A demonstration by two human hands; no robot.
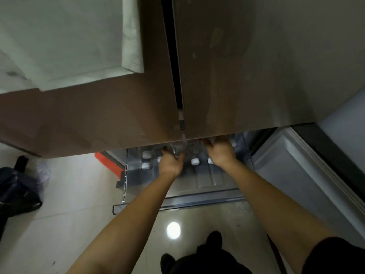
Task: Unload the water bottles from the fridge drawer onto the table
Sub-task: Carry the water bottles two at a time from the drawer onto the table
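Left hand down in the pulled-out fridge drawer, fingers curled round a clear water bottle, blurred; right hand just beside, fingertips hidden under the fridge door, grip impossible to tell; other white-capped bottles upright at the drawer's back, two left of the hands, two between them; glossy floor tiles below.

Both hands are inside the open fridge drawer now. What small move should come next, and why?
Probably draw the left hand back and up with the clear bottle its fingers seem to curl round, because it sits close under the fridge door edge. The right hand reaches deeper; its fingertips are hidden, so its grip is unclear. White-capped bottles stand in the drawer.
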